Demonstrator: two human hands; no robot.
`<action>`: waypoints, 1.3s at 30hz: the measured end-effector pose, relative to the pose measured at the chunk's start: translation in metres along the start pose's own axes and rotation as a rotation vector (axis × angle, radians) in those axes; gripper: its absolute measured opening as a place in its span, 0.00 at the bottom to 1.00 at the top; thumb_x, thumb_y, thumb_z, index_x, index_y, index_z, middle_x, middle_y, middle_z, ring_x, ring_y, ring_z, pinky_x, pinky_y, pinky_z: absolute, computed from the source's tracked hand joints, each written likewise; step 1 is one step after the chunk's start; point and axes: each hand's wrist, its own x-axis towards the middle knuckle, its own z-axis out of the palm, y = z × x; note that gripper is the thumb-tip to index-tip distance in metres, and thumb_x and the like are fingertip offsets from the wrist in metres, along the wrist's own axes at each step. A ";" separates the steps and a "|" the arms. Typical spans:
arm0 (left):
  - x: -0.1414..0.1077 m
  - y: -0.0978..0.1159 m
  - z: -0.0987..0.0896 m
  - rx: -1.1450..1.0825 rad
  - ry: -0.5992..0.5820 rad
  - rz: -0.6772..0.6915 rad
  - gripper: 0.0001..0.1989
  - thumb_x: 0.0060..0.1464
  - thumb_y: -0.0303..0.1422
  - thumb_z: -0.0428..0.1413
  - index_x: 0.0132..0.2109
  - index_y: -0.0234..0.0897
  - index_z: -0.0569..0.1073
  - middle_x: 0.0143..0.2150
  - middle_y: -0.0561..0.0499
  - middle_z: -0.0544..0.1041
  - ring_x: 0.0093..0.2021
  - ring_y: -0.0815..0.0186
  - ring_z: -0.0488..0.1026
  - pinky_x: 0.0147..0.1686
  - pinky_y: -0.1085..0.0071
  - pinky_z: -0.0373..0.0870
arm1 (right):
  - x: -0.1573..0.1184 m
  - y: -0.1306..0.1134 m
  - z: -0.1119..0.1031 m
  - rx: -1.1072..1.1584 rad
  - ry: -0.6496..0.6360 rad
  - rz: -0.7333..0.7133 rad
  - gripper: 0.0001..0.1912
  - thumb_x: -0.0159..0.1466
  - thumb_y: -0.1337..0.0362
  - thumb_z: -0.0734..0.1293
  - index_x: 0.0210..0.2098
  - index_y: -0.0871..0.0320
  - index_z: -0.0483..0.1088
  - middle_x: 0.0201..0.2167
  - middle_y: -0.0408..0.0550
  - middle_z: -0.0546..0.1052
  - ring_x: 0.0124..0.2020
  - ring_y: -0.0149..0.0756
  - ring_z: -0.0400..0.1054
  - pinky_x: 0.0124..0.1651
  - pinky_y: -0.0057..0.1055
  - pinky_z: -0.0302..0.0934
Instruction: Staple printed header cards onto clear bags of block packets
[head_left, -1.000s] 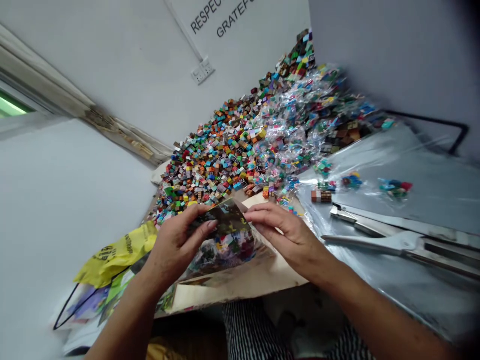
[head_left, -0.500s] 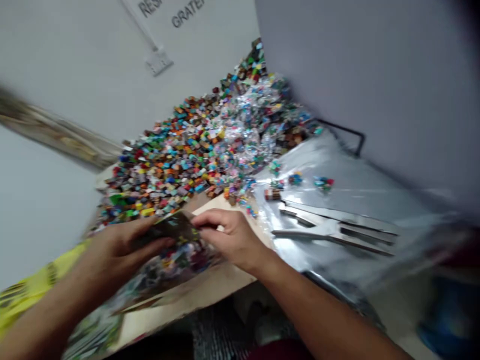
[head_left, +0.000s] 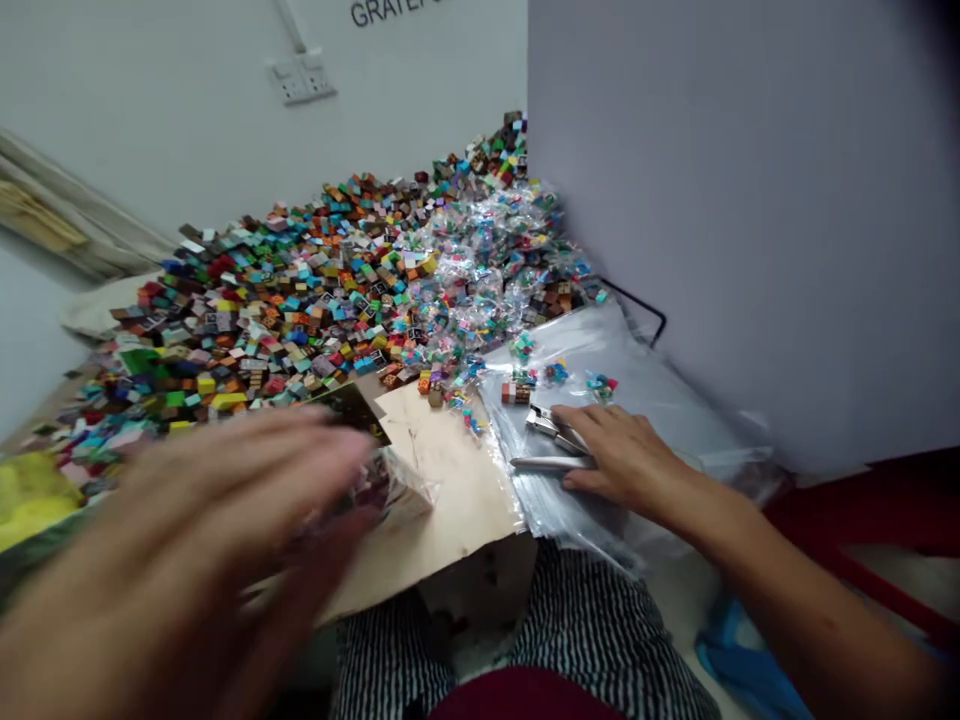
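My right hand (head_left: 626,455) is closed round a silver plier stapler (head_left: 551,425), which lies on a stack of clear plastic bags (head_left: 675,405). The stapler's jaws point left; its handles are mostly under my palm. Large and smeared by motion, my left hand (head_left: 217,530) hovers close to the camera at lower left, fingers stretched out and thumb apart. Just past its fingertips sits a clear packet (head_left: 409,490) of small colourful pieces with a dark printed card (head_left: 367,412) at its top. My left hand hides much of that packet, and they look apart.
A wide heap of colourful small blocks (head_left: 300,310) fills the table's back, with small filled clear packets (head_left: 472,270) on its right side. Cardboard (head_left: 450,450) covers the near edge. A grey panel (head_left: 735,200) rises at right. Yellow plastic (head_left: 34,500) lies far left.
My right hand has let go of the card and moved right onto the plier stapler. My left hand has come off the packet, nearer the camera. The view has turned.
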 end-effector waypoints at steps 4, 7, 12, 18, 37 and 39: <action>-0.006 0.039 0.067 -0.403 -0.225 0.173 0.16 0.63 0.30 0.50 0.56 0.45 0.70 0.53 0.51 0.76 0.53 0.63 0.72 0.53 0.68 0.69 | -0.012 0.004 0.002 0.107 0.073 -0.225 0.36 0.53 0.67 0.73 0.59 0.56 0.60 0.52 0.56 0.73 0.48 0.51 0.67 0.47 0.46 0.63; 0.012 0.043 0.112 -0.527 -0.314 -0.052 0.16 0.61 0.37 0.53 0.53 0.35 0.74 0.52 0.39 0.77 0.53 0.52 0.71 0.54 0.56 0.67 | -0.027 -0.007 -0.008 0.192 0.135 -0.377 0.36 0.52 0.72 0.70 0.59 0.53 0.61 0.51 0.52 0.74 0.48 0.48 0.67 0.48 0.45 0.63; 0.021 0.030 0.133 -0.918 -0.766 -0.263 0.16 0.60 0.41 0.51 0.39 0.34 0.76 0.31 0.45 0.78 0.29 0.61 0.74 0.33 0.65 0.70 | -0.056 -0.025 -0.016 0.294 0.216 -0.483 0.36 0.57 0.72 0.66 0.63 0.51 0.58 0.56 0.52 0.71 0.56 0.47 0.63 0.56 0.47 0.62; -0.019 0.036 0.142 -1.314 -0.516 -0.708 0.20 0.57 0.45 0.56 0.48 0.34 0.75 0.33 0.48 0.76 0.31 0.66 0.71 0.34 0.70 0.66 | -0.106 -0.047 0.014 0.992 0.183 0.282 0.17 0.67 0.53 0.61 0.52 0.51 0.64 0.38 0.48 0.77 0.37 0.37 0.72 0.41 0.36 0.69; -0.076 0.060 0.156 -2.440 -0.716 -0.958 0.25 0.57 0.50 0.56 0.54 0.38 0.76 0.57 0.45 0.74 0.53 0.54 0.71 0.57 0.53 0.60 | -0.113 -0.069 0.039 0.582 0.362 -0.044 0.16 0.69 0.56 0.55 0.53 0.50 0.66 0.49 0.50 0.71 0.49 0.44 0.64 0.49 0.44 0.63; -0.076 0.058 0.153 -2.410 -0.773 -0.909 0.29 0.55 0.53 0.56 0.56 0.39 0.74 0.61 0.45 0.70 0.53 0.55 0.71 0.55 0.56 0.62 | -0.116 -0.071 0.041 0.474 0.387 -0.078 0.18 0.69 0.57 0.56 0.56 0.51 0.65 0.52 0.50 0.70 0.51 0.45 0.64 0.49 0.44 0.62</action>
